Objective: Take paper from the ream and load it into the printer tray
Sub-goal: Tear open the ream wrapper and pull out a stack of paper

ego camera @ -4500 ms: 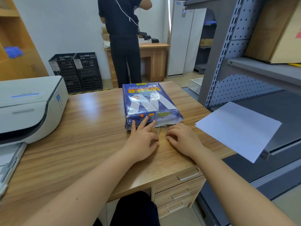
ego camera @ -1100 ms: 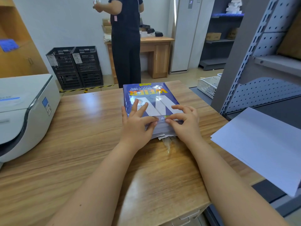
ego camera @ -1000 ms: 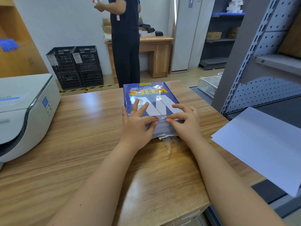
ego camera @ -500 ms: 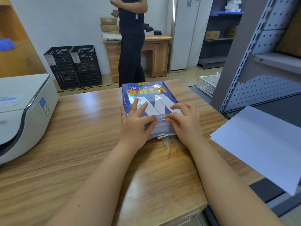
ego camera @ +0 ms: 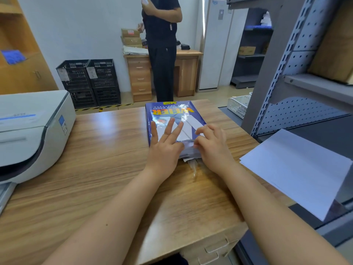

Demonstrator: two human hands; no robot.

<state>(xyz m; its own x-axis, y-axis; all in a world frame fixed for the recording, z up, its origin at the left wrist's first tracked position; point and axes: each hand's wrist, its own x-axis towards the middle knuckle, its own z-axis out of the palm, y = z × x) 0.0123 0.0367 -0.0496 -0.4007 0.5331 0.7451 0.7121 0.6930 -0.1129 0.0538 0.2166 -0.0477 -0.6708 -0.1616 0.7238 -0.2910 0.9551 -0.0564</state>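
Note:
A blue-wrapped ream of copy paper (ego camera: 168, 113) lies on the wooden desk (ego camera: 99, 165), its near end torn open with crumpled wrapper (ego camera: 193, 165) trailing toward me. My left hand (ego camera: 164, 148) rests flat on the ream's near end, fingers spread. My right hand (ego camera: 212, 148) pinches the torn wrapper edge at the ream's near right corner. The white printer (ego camera: 32, 131) stands at the desk's left edge. A corner of its tray (ego camera: 4, 194) shows below it.
A stack of loose white sheets (ego camera: 298, 171) lies on the grey shelf to the right. A person in dark clothes (ego camera: 162, 44) stands beyond the desk. Black crates (ego camera: 89, 81), a white basket (ego camera: 238, 105) and a metal rack (ego camera: 286, 64) surround the desk.
Both hands moved from the desk in front of the ream onto its near end; the wrapper there is now pulled up. The person behind has shifted right.

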